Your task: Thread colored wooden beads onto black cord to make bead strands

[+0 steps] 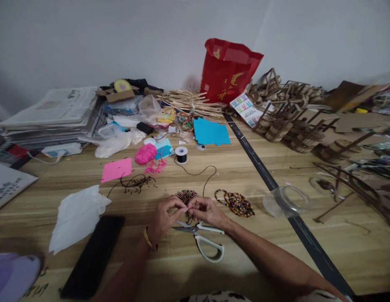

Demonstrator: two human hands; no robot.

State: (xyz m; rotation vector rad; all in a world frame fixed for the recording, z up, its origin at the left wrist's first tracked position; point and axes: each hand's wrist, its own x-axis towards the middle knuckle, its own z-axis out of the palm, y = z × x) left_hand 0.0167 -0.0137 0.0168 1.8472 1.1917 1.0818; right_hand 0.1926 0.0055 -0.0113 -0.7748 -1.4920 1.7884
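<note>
My left hand (166, 214) and my right hand (209, 212) meet at the fingertips, both closed in a pinch. Thin black cord (210, 178) runs from a white spool (181, 154) into my right hand, and a bit of it shows below the fingers. What my left fingertips pinch is too small to make out. Just behind the hands lies a bunch of dark, multicoloured beads (186, 195), partly covered by the fingers. White-handled scissors (210, 248) lie spread on the table beneath my hands. A coiled string of colourful beads (240, 204) rests right of my right hand.
A black phone (93, 256) and white tissue (78, 218) lie at left. Cut cord pieces (136, 183), pink paper (116, 169) and pink yarn (145, 154) sit farther back. A clear plastic ring (287, 201) and small wooden buckets (304, 138) are at right; a red bag (229, 71) stands behind.
</note>
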